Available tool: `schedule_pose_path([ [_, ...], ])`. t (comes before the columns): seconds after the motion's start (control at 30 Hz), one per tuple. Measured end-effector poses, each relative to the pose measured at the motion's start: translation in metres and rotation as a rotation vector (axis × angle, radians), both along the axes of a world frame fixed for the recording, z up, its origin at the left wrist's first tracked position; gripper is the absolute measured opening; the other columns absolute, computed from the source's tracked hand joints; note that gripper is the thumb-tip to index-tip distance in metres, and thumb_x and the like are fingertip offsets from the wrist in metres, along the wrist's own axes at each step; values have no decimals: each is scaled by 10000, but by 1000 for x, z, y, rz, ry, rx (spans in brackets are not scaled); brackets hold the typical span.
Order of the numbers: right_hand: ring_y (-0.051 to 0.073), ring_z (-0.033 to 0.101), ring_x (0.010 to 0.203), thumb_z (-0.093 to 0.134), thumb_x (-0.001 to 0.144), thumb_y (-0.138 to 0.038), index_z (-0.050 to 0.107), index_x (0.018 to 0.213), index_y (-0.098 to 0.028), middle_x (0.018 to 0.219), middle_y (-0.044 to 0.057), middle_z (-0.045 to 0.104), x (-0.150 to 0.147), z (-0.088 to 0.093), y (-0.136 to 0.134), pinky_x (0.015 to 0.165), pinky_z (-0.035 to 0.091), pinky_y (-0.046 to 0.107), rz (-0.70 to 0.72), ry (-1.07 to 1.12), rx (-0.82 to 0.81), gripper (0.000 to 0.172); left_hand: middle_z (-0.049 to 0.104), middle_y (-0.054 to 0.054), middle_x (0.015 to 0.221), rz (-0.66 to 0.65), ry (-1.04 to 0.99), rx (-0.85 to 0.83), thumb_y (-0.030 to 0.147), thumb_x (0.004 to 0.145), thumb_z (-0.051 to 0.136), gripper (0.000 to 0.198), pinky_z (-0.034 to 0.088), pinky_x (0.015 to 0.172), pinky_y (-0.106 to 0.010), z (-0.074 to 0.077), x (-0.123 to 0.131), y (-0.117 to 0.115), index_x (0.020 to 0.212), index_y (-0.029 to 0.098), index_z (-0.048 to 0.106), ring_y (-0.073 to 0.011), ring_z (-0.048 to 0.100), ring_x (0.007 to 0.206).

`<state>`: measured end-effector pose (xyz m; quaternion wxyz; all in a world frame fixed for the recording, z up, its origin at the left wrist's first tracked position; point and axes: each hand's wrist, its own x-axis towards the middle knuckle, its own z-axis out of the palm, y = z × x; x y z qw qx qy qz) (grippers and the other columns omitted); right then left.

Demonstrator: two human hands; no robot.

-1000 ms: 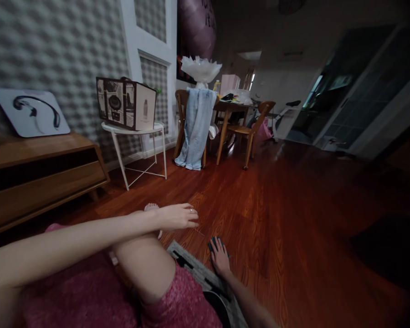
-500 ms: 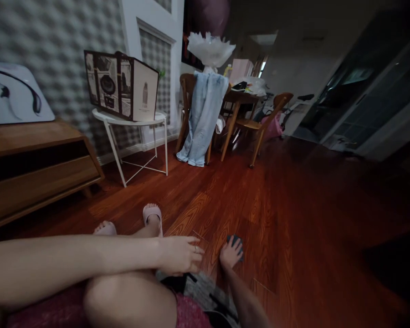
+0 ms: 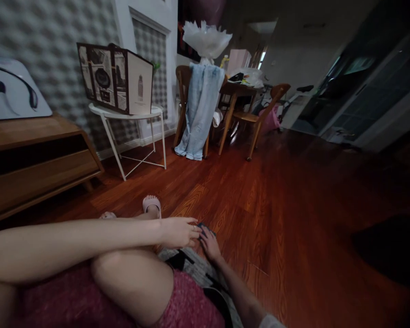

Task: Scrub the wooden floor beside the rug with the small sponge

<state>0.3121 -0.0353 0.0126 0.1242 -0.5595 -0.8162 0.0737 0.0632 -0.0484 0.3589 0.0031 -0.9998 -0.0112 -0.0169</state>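
My left arm lies across my bent knee, and my left hand [image 3: 180,231] hangs past it with loose fingers and a ring, holding nothing. Down on the wooden floor, my right hand [image 3: 210,244] has its fingers over a small dark blue cloth [image 3: 201,225] and presses it to the boards. In the view, the cloth shows just beyond the left fingertips, partly covered by the right hand. Whether the two hands touch I cannot tell.
A white side table [image 3: 133,116] bearing a printed box [image 3: 119,79] stands ahead, beside a wooden cabinet [image 3: 41,159]. Jeans [image 3: 201,111] hang over a chair by the dining table [image 3: 237,89]. A foot in a pink slipper [image 3: 152,205] rests on the floor [image 3: 239,191].
My right hand has slid left across the floor with the cloth, close to my left hand in the view. The left hand stays over the knee; the camera view has shifted slightly.
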Motion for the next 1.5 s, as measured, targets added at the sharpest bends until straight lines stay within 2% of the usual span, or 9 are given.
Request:
schedule_pose_path([
  [0.3,288,311,1468,146,952,-438,417,1520,-211,1598,141,336,253,-12,-147,1118,344,526,-864,55,52,669,696,-50,1176,148,98,-136,104,751,651,279,320,1136,-357,3,-19,13,973,270,683,-229,522,1298],
  [0.4,385,291,1465,179,932,-424,303,1569,-218,1609,185,291,270,-27,-180,1053,332,663,-1171,70,72,681,688,-59,1198,146,122,-73,112,763,631,322,310,1139,-355,6,-23,17,1036,276,682,-233,513,1307],
  [0.5,495,310,1421,210,922,-379,259,1577,-257,1608,212,274,239,-34,-173,966,251,806,-1271,83,36,668,699,-40,1166,137,60,-48,127,758,650,311,327,1123,-328,6,-24,24,1024,283,690,-219,544,1269],
  [0.63,455,293,1439,161,962,-373,194,1583,-329,1618,170,276,141,-29,-124,992,214,800,-1154,165,181,624,699,-22,1161,207,45,-50,107,750,681,338,318,1117,-296,7,-23,33,1037,286,690,-185,555,1246],
  [0.83,289,161,1520,190,991,-331,234,1582,-269,1661,88,186,4,-4,-68,1175,160,585,-550,13,-108,596,675,-54,1235,283,64,52,146,822,672,356,312,1118,-313,28,-16,45,1160,260,672,-196,547,1261],
  [0.97,199,183,1516,251,998,-314,306,1556,-316,1659,28,217,11,10,-63,1206,176,455,-185,-25,-105,561,632,-95,1321,350,89,164,178,885,621,358,286,1139,-368,48,-10,39,1240,230,631,-224,489,1331],
  [1.1,172,251,1493,244,996,-323,371,1528,-326,1632,14,299,75,11,-70,1200,214,411,-146,-46,-82,547,591,-86,1383,427,47,225,199,916,588,407,240,1164,-384,55,-1,10,1320,244,572,-223,430,1384],
  [1.23,208,282,1482,207,981,-326,409,1515,-300,1604,44,354,158,1,-95,1182,247,443,-407,-66,-34,572,555,-133,1422,528,-44,267,209,939,548,440,249,1161,-417,28,18,-39,1378,181,527,-254,404,1405],
  [1.5,296,323,1451,237,969,-371,363,1539,-249,1578,153,358,289,-21,-187,1086,353,555,-1090,18,98,596,500,-123,1490,605,-116,99,300,969,535,463,196,1189,-441,-67,79,-131,1414,179,490,-251,359,1438],
])
